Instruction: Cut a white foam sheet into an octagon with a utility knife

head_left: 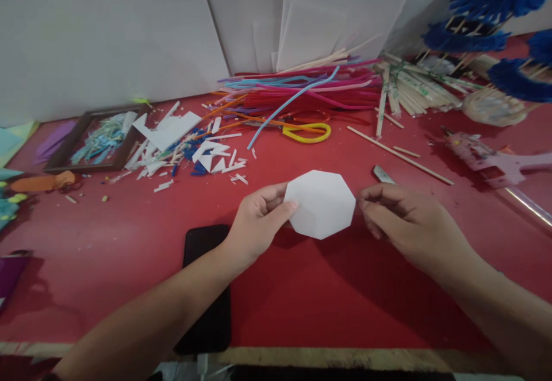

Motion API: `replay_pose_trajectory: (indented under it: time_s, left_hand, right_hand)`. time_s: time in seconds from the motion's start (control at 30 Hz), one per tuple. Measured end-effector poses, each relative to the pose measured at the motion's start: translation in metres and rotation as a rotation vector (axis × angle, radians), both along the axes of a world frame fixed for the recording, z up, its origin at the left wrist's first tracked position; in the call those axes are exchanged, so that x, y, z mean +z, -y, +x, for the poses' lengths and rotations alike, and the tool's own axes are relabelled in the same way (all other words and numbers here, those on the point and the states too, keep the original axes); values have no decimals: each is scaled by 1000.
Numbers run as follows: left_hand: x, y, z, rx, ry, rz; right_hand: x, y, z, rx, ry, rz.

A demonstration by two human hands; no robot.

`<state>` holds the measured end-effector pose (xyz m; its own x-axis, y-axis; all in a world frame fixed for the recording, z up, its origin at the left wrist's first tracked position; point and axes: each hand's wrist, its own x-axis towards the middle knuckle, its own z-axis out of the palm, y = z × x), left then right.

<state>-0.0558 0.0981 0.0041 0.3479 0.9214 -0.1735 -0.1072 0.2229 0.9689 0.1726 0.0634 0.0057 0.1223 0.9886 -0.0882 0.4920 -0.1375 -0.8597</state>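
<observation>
A white paper octagon [321, 206] is held up above the red table, its flat face toward me. My left hand [263, 214] pinches its left edge, thumb in front and fingers behind. At the octagon's right corner, my right hand [401, 217] has thumb and forefinger pressed together. Whether those fingertips touch the paper or hold something tiny cannot be made out. Just beyond my right hand lies a small metal blade [383, 174]. A black phone [207, 312] lies flat, partly under my left forearm.
Paper scraps [211, 154] and a brown frame [97, 139] lie left. Behind are yellow-handled scissors [307, 133], colourful pipe cleaners [297, 91] and wrapped chopsticks [409, 91]. A thin wooden stick [401, 156], a pink glue gun [487, 157] and blue fringed models [466, 36] stand or lie right.
</observation>
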Motion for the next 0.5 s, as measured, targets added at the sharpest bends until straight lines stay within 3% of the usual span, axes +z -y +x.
replay_pose_trajectory:
  time_s: [0.1,0.2,0.33,0.5]
  left_hand:
    - [0,-1,-1,76,-22,-59]
    - [2,-1,-1,115,-37,-98]
    - [3,-1,0,118,-36,-82]
    - [1,0,0,52,-97,-26]
  right_hand:
    - [-9,-2,10,23,262,191]
    - [-18,-5,21,169,458,333]
    - [-21,-8,32,358,541,323]
    - [-18,-9,33,450,552,257]
